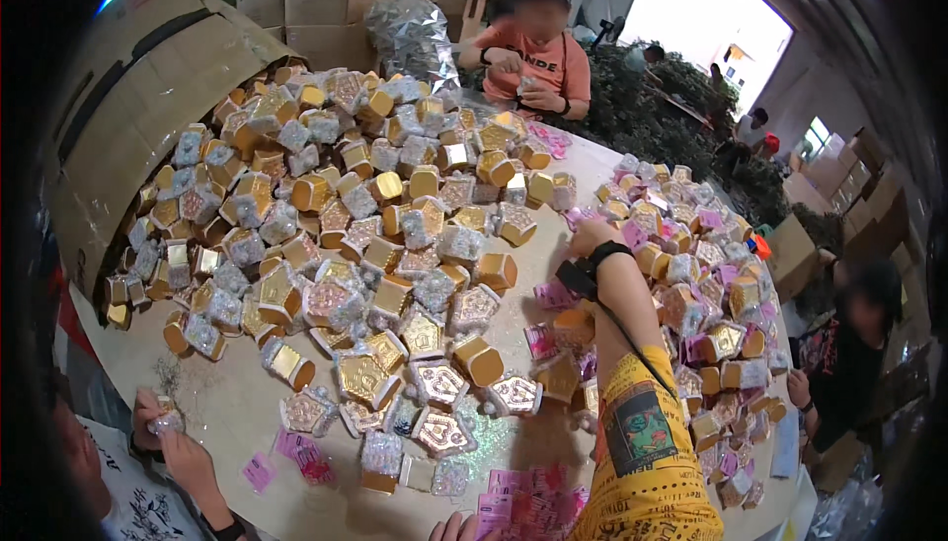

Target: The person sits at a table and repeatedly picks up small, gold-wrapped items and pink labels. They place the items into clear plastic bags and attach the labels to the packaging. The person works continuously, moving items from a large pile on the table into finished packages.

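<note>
My right arm, in a yellow printed sleeve, stretches across the table; a black band circles the wrist. My right hand (594, 236) is between the two heaps, next to a small pink tag (576, 216); its fingers are too small and partly hidden to read. At the lower edge only the fingertips of my left hand (458, 529) show, apart and resting beside a stack of pink tags (528, 503). Gold house-shaped ornaments (439, 383) with white glittery edges lie in front of me. More of them form a large heap (395, 215) on the left.
A big cardboard box (148, 107) lies tipped at left, ornaments spilling from it. Ornaments with pink tags heap up (706, 294) at right. Co-workers sit at the far side (548, 62), lower left (183, 462) and right (859, 344). Glitter covers parts of the table (242, 393).
</note>
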The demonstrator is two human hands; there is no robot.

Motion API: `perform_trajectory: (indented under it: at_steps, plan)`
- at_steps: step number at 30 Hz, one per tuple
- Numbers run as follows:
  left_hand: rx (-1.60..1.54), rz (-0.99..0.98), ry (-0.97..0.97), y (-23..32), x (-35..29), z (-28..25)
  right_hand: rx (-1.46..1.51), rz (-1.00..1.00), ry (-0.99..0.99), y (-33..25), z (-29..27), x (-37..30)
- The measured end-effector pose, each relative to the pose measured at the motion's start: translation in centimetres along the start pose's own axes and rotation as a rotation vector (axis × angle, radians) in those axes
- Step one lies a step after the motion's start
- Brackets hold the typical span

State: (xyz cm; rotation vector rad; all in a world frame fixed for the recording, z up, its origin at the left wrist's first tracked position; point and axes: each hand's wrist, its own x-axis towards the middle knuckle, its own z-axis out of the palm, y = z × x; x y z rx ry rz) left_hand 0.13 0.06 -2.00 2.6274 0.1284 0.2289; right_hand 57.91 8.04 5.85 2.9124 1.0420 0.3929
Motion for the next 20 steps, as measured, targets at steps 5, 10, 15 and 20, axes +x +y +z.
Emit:
perform_trajectory:
  at_steps: [5,10,15,20]
  plan:
    - [0.039,0.009,0.006,-0.2,-0.3,0.6,0.258,0.198,-0.330,4.3,-0.6,4.2]
    - [0.014,0.014,0.137,0.5,0.5,0.1,0.238,-0.087,-0.351,6.1,0.5,3.3]
    - [0.053,0.055,0.147,-0.2,0.4,0.3,0.055,-0.100,-0.416,-0.3,-1.8,0.6]
    - [0.074,0.035,0.215,-0.5,-0.1,0.9,0.148,-0.072,-0.349,-6.2,-2.5,0.9]
